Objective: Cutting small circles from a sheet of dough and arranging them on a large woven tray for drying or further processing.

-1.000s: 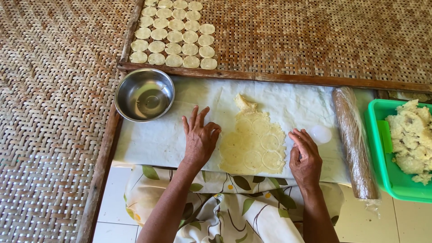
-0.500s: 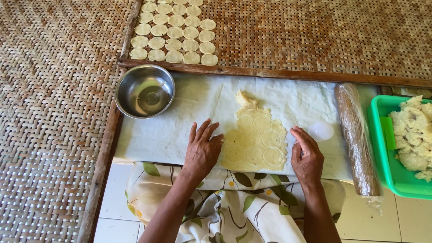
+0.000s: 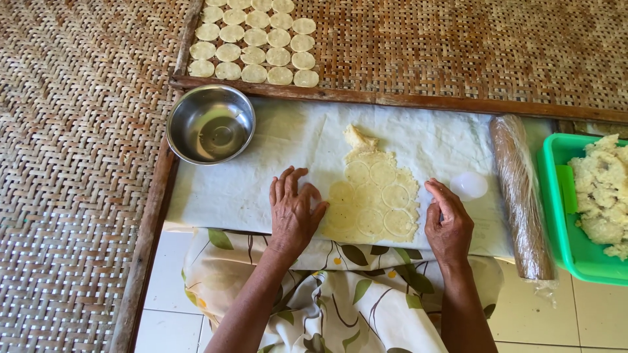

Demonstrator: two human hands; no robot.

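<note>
You have no labels, signs or screens in front of you, and no printed packages. The nearest thing to packaging is the clear plastic film wrapped around the rolling pin point(image 3: 520, 196), a long brown cylinder lying at about three o'clock, its loose film end bunched at the near tip, just beside the green plastic tub point(image 3: 556, 216) at the right edge.

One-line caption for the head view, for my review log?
Both hands, left hand and right hand, flank a rolled dough sheet scored with circles, beside a steel bowl.
</note>
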